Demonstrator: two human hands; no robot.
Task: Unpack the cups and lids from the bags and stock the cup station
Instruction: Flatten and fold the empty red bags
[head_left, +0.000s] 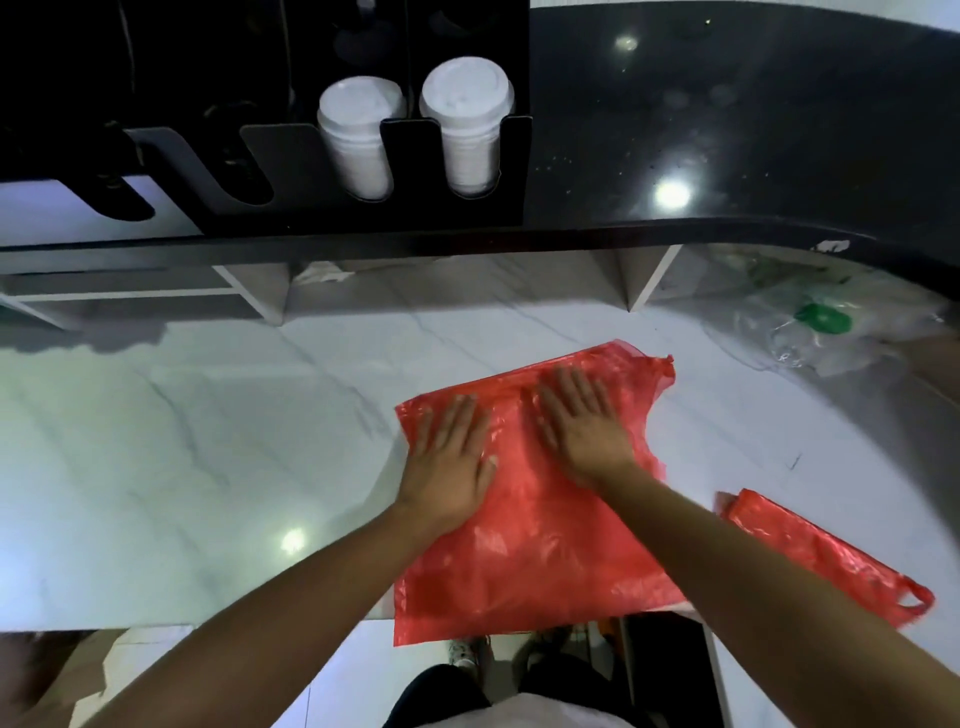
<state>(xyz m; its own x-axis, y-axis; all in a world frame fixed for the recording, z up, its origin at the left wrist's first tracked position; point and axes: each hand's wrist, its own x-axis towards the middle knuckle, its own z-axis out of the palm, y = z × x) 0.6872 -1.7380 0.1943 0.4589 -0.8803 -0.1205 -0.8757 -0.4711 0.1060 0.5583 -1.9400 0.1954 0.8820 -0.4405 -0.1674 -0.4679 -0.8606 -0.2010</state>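
The left hand (449, 457) and right hand (582, 421) lie flat, fingers straight and spread, pressing side by side on a red bag (519, 561) that overhangs the counter's (182, 441) near edge. Bare marble stretches away to its left, and a second red bag (831, 561) lies at the near right edge

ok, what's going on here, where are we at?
A person presses the left hand and right hand flat, fingers straight, on a flattened red plastic bag spread on the white marble counter; its near edge overhangs the counter. A second red plastic bag lies to the right, a crumpled clear plastic bag further back. Two white lid-topped stacks stand in the black slotted cup rack.
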